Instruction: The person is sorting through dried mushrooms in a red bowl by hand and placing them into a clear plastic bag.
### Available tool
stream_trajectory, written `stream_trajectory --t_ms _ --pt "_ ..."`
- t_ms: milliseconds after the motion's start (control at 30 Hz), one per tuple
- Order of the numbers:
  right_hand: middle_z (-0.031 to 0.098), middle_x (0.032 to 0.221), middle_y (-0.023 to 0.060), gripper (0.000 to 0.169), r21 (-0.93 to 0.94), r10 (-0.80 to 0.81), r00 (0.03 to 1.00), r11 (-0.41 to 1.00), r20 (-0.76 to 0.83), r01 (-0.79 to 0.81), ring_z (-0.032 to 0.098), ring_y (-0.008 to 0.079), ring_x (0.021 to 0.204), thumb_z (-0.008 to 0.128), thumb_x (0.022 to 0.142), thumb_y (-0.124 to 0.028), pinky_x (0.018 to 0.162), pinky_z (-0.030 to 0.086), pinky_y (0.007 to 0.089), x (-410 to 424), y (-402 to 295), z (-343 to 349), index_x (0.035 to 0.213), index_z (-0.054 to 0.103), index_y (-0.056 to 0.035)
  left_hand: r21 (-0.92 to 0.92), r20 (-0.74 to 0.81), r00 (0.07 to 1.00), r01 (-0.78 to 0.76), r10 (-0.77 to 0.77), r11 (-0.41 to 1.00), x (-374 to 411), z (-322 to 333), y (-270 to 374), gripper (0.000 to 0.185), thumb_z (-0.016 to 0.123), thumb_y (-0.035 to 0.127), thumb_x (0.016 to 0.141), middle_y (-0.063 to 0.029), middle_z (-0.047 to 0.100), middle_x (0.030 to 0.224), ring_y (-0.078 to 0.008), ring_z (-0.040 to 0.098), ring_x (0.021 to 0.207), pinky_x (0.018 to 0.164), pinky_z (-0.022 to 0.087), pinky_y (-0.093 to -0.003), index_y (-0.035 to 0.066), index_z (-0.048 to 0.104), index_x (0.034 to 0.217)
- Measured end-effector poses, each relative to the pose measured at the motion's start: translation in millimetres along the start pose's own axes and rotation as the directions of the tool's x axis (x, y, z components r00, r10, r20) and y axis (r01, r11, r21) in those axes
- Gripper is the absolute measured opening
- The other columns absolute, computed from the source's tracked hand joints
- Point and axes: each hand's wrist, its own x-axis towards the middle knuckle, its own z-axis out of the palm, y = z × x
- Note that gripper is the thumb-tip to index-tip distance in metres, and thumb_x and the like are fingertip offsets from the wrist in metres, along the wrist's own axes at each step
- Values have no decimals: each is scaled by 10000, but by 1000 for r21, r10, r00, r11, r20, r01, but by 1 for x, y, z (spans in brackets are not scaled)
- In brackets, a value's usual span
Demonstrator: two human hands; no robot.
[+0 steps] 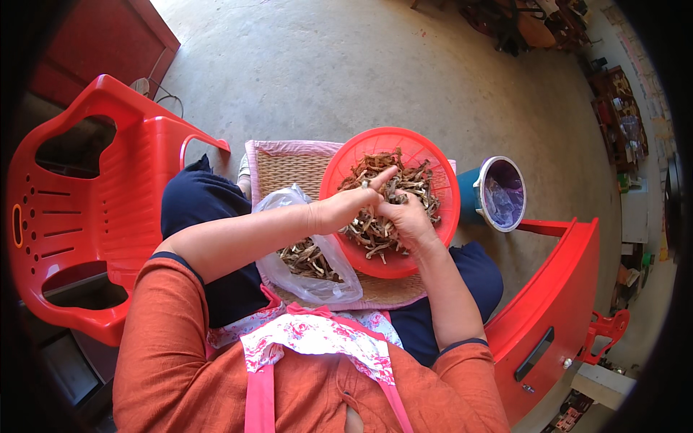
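A red plastic basket (373,266) holds a heap of brown, shrivelled dried pieces (373,233), perhaps dried mushrooms. Above the heap my two hands meet. My left hand (352,205) comes from the left, its index finger stretched out, with a small pale piece by its fingers. My right hand (409,216) has its fingertips closed on a small dried piece. To the left of the basket an open clear plastic bag (346,287) holds more of the same pieces. Basket and bag rest on a woven mat with a pink cloth edge (292,146).
A red plastic armchair (124,200) stands at the left. Right of the basket is a teal bin with a purple liner (503,200). A red cabinet or table with a dark handle (547,308) stands at the lower right. Wooden furniture (620,113) lines the far right wall.
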Motion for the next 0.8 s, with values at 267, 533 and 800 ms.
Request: stream_trajectory --t_ms 267,533,800 --pt "635 836 10 124 195 -129 991 973 26 122 584 71 720 629 866 -71 623 465 222 -1 -16 -19 983 634 -30 526 157 961 -275 226 805 4 -22 0 561 361 213 970 -175 93 1576 -239 243 1416 1115 247 -342 -32 243 1461" --pt "646 1019 32 307 38 -116 972 993 204 110 606 85 923 675 873 -59 795 506 227 -11 -13 2 1166 598 -11 427 23 997 58 -75 903 -3 -6 13 676 239 446 1032 -105 -39 1588 -203 32 1455 1164 120 -318 -31 97 1489" --pt "628 833 60 162 493 -227 948 865 224 91 562 96 594 614 880 -118 458 443 228 4 -28 -38 1028 560 -80 568 -130 989 135 -74 812 8 -16 13 500 624 364 902 -113 551 1304 -229 512 1216 1020 396 -343 68 528 1294"
